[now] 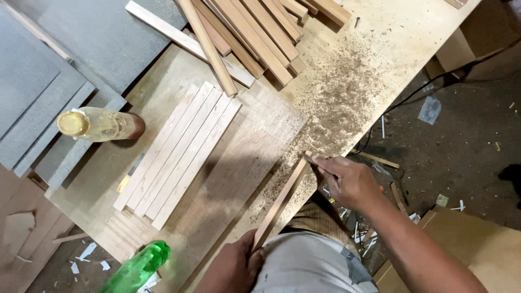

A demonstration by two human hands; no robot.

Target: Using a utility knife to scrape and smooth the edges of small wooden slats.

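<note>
A pale plywood workbench (pixel 374 49) runs diagonally through the frame, its right-hand stretch dusted with sawdust (pixel 342 103), while grey boards (pixel 38 103) lie in the upper left and a dark littered floor (pixel 461 146) fills the right side. At top centre sits a loose pile of wooden strips (pixel 255 32); below it, left of centre, a row of flat slats (pixel 176 149) lies side by side on the bench. A yellowish bottle (pixel 100 125) stands at the left, and a green bottle (pixel 138 268) shows at the bottom edge. The right hand (pixel 347 182), right of centre, reaches in from the lower right with its fingers pinched around the upper end of a thin wooden strip (pixel 279 203). The left hand (pixel 233 268), at the bottom centre, is closed around the strip's lower end. The strip is narrow, straight and light brown, slanting from lower left to upper right along the bench's near edge, just above the person's lap.
</note>
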